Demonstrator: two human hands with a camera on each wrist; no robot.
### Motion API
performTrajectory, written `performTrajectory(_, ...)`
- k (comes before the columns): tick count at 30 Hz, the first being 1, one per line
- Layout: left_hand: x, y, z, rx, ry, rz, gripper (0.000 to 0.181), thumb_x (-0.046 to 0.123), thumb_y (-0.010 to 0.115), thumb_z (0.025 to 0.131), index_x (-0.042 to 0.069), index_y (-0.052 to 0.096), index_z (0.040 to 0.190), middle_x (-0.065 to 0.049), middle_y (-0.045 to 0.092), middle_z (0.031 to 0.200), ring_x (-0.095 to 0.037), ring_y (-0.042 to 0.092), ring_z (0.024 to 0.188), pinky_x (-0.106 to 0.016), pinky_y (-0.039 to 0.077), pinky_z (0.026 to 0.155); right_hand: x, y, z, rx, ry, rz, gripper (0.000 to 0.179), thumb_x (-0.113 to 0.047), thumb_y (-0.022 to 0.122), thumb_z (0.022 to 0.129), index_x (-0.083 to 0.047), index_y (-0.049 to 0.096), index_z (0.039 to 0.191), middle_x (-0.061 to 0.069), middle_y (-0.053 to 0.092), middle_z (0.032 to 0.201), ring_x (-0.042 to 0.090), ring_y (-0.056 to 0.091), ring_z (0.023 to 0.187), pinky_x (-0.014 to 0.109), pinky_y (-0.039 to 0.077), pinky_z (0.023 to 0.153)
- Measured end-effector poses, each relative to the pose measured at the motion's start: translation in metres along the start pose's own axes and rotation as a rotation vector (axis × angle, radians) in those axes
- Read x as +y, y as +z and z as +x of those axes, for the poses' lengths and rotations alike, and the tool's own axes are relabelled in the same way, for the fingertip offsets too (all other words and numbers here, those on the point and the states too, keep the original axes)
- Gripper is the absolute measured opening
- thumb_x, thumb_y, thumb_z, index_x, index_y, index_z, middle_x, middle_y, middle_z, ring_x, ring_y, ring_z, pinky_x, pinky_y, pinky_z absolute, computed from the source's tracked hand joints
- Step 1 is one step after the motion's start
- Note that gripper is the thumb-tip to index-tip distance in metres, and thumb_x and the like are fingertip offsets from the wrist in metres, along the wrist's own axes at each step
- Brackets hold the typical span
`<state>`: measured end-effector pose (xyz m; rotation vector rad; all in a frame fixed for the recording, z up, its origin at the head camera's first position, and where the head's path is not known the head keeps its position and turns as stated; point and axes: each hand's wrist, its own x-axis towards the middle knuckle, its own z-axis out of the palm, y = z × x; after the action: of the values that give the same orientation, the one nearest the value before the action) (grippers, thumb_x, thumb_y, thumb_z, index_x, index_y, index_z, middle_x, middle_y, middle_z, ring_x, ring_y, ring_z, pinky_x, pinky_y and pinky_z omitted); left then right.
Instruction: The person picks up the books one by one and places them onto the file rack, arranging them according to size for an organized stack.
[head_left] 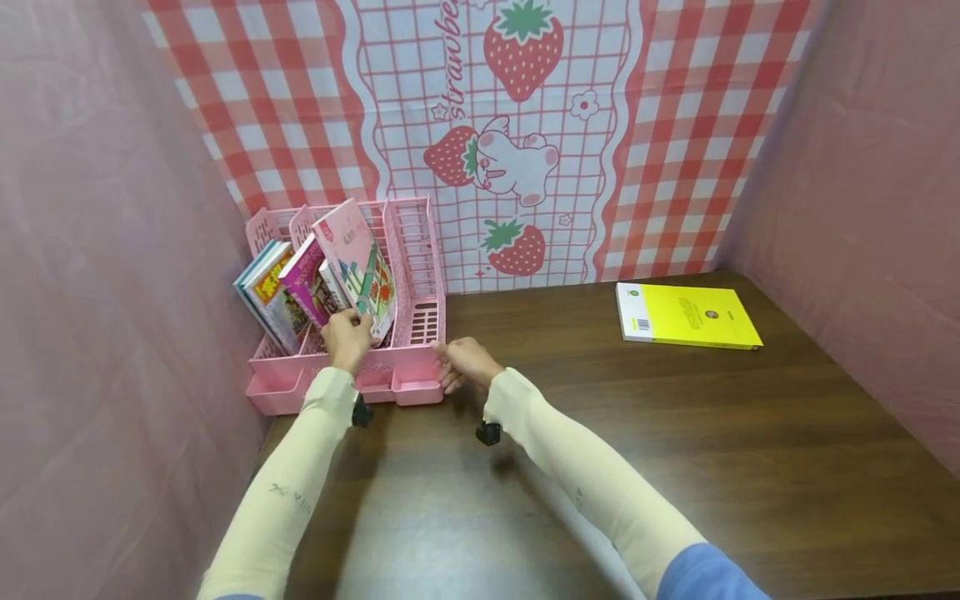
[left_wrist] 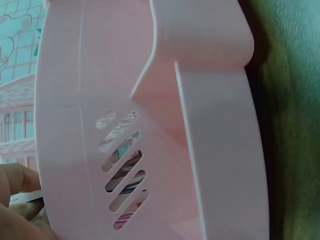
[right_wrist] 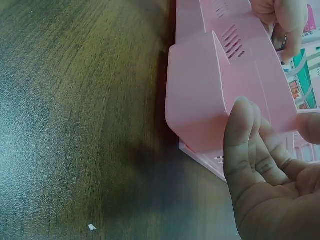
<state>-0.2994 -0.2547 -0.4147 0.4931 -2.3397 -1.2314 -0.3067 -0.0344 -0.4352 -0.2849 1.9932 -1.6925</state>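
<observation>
A pink plastic book rack (head_left: pixel 390 360) stands at the back left of the table, with small trays along its front. My left hand (head_left: pixel 347 340) reaches over the front panel and pinches the lower edge of a pink picture book (head_left: pixel 351 243), which leans in the rack. In the left wrist view, a pale edge (left_wrist: pixel 27 196) shows between the fingers. My right hand (head_left: pixel 467 363) grips the rack's front right corner. In the right wrist view, its thumb (right_wrist: pixel 309 127) lies at the panel's top edge and its fingers (right_wrist: pixel 241 132) lie along the outer side.
Left of the pink book lean a purple book (head_left: pixel 306 279), a small white book (head_left: pixel 334 286) and several others at the rack's left end. A yellow book (head_left: pixel 693 317) lies flat at the table's back right. Pink curtains (head_left: pixel 862 192) flank the table (head_left: pixel 637 433).
</observation>
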Motion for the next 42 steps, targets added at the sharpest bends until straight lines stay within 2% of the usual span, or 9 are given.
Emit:
performTrajectory(3, -0.001, 0.000, 0.002, -0.024, 0.010, 0.022, 0.023, 0.014, 0.060, 0.099, -0.002, 0.076, 0.097, -0.024, 0.074, 0.094, -0.033, 0.076, 0.079, -0.030, 0.058, 0.067, 0.000, 0.001, 0.001, 0.009, 0.002, -0.002, 0.049, -0.030, 0.053, 0.107, 0.017, 0.064, 0.110, 0.014, 0.065, 0.068, 0.017, 0.063, 0.052, 0.043, 0.062, 0.065)
performTrajectory(8, 0.000, 0.000, 0.006, -0.074, 0.020, 0.105, 0.023, 0.013, 0.061, 0.100, -0.005, 0.075, 0.101, -0.026, 0.074, 0.099, -0.036, 0.076, 0.089, -0.043, 0.055, 0.090, 0.000, 0.001, 0.002, 0.014, 0.010, -0.004, 0.048, -0.030, 0.054, 0.107, 0.017, 0.064, 0.109, 0.013, 0.065, 0.068, 0.016, 0.063, 0.052, 0.047, 0.062, 0.070)
performTrajectory(12, 0.000, 0.000, 0.009, -0.133, -0.007, 0.156, 0.024, 0.013, 0.061, 0.100, -0.005, 0.075, 0.105, -0.025, 0.075, 0.100, -0.035, 0.075, 0.089, -0.043, 0.056, 0.088, 0.000, 0.000, 0.002, 0.014, 0.015, 0.003, 0.048, -0.030, 0.054, 0.107, 0.017, 0.063, 0.109, 0.013, 0.064, 0.067, 0.016, 0.062, 0.051, 0.043, 0.062, 0.064)
performTrajectory(17, 0.001, -0.001, 0.013, -0.171, 0.010, 0.213, 0.025, 0.017, 0.063, 0.100, -0.002, 0.077, 0.109, -0.023, 0.075, 0.100, -0.038, 0.071, 0.098, -0.046, 0.053, 0.093, 0.000, 0.000, 0.003, 0.014, 0.010, 0.010, 0.047, -0.028, 0.053, 0.107, 0.018, 0.063, 0.109, 0.012, 0.063, 0.067, 0.016, 0.061, 0.050, 0.038, 0.061, 0.059)
performTrajectory(22, -0.004, -0.003, 0.012, -0.102, 0.089, 0.274, 0.022, 0.020, 0.076, 0.094, -0.001, 0.079, 0.092, -0.024, 0.075, 0.096, -0.045, 0.067, 0.101, -0.052, 0.050, 0.095, 0.000, 0.001, 0.003, 0.007, 0.012, 0.005, 0.047, -0.028, 0.052, 0.108, 0.018, 0.063, 0.110, 0.013, 0.063, 0.067, 0.015, 0.061, 0.051, 0.038, 0.061, 0.058)
performTrajectory(27, -0.011, -0.002, 0.010, 0.011, 0.123, 0.245, 0.022, 0.020, 0.085, 0.086, 0.002, 0.076, 0.076, -0.016, 0.074, 0.075, -0.043, 0.071, 0.084, -0.052, 0.051, 0.093, 0.000, 0.001, 0.001, 0.014, 0.012, -0.001, 0.049, -0.030, 0.052, 0.108, 0.018, 0.064, 0.110, 0.012, 0.064, 0.067, 0.015, 0.060, 0.050, 0.035, 0.059, 0.054)
performTrajectory(30, -0.012, -0.001, 0.008, 0.065, 0.107, 0.200, 0.021, 0.019, 0.087, 0.084, 0.003, 0.075, 0.076, -0.015, 0.073, 0.071, -0.043, 0.071, 0.083, -0.052, 0.049, 0.097, 0.000, 0.000, 0.001, 0.015, 0.012, -0.005, 0.049, -0.030, 0.051, 0.108, 0.018, 0.064, 0.111, 0.012, 0.064, 0.067, 0.015, 0.060, 0.050, 0.035, 0.059, 0.054)
performTrajectory(36, -0.012, -0.001, 0.004, 0.138, 0.089, 0.135, 0.022, 0.024, 0.084, 0.087, 0.004, 0.078, 0.081, -0.016, 0.073, 0.070, -0.049, 0.065, 0.096, -0.052, 0.041, 0.103, 0.001, 0.000, 0.001, 0.020, 0.015, 0.007, 0.050, -0.031, 0.053, 0.108, 0.018, 0.063, 0.113, 0.013, 0.064, 0.068, 0.015, 0.060, 0.051, 0.032, 0.058, 0.052)
performTrajectory(42, -0.012, 0.001, -0.001, 0.200, 0.151, 0.031, 0.024, 0.023, 0.082, 0.090, 0.000, 0.076, 0.088, -0.019, 0.075, 0.084, -0.047, 0.065, 0.092, -0.052, 0.042, 0.099, 0.005, -0.005, 0.000, 0.008, 0.002, 0.000, 0.053, -0.036, 0.056, 0.107, 0.016, 0.062, 0.112, 0.014, 0.066, 0.071, 0.014, 0.060, 0.053, 0.030, 0.057, 0.052)
